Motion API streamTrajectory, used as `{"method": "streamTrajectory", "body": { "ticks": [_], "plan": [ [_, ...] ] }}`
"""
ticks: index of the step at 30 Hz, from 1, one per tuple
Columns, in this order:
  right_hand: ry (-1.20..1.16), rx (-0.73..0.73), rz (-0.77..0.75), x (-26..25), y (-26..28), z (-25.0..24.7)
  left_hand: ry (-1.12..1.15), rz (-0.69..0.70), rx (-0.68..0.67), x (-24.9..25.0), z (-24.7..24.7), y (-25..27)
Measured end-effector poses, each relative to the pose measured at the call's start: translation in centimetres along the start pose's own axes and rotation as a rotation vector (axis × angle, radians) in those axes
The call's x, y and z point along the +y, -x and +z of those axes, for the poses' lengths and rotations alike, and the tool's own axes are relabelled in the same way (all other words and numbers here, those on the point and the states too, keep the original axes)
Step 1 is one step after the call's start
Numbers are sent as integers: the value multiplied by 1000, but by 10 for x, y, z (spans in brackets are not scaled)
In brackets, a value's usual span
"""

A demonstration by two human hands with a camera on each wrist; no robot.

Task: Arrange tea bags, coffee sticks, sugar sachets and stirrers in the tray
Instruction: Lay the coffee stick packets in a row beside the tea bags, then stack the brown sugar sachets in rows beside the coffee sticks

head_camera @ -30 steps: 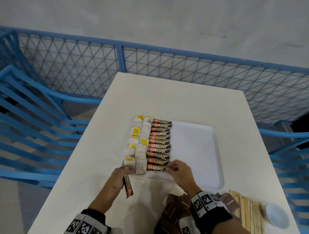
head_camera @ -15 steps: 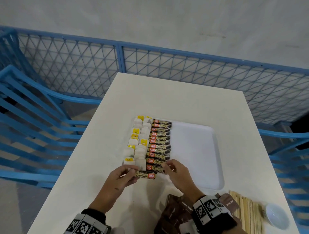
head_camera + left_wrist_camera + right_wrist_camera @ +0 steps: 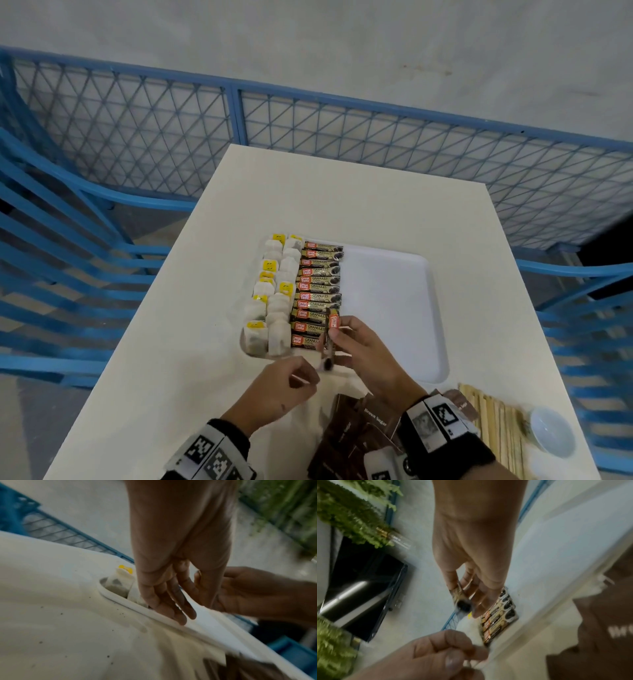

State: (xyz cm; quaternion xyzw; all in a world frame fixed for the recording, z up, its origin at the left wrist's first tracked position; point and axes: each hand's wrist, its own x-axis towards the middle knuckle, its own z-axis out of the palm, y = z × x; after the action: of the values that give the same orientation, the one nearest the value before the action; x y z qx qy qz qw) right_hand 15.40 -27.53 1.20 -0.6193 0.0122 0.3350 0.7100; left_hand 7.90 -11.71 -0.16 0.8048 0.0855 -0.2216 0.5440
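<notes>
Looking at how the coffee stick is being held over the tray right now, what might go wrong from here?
The right hand pinches the coffee stick end-up, crosswise to the coffee row; set down without turning, it could lie skewed or nudge the nearest sticks. The left hand holds nothing and hovers at the tray rim, so it might bump the tea bags.

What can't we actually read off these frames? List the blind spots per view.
- Head view: the near end of the coffee stick in the right hand is motion-blurred.
- Head view: the sugar sachets are partly hidden by the right wrist and cut off by the bottom edge, so they cannot be counted.
- Head view: the stirrers are blurred.
- Left wrist view: the left hand hides the coffee row in the tray.
</notes>
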Motion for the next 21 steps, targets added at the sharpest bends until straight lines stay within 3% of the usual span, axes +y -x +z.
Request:
{"method": "streamTrajectory", "body": {
  "ticks": [5,8,21],
  "plan": [
    [655,21,-68,9,-11,-10,-220,19,-148,-5,18,-1],
    [884,30,-149,21,-19,-8,-300,36,-203,-4,28,1],
    [1029,81,-268,27,-32,5,-427,71,-305,-5,37,4]
  ]
}}
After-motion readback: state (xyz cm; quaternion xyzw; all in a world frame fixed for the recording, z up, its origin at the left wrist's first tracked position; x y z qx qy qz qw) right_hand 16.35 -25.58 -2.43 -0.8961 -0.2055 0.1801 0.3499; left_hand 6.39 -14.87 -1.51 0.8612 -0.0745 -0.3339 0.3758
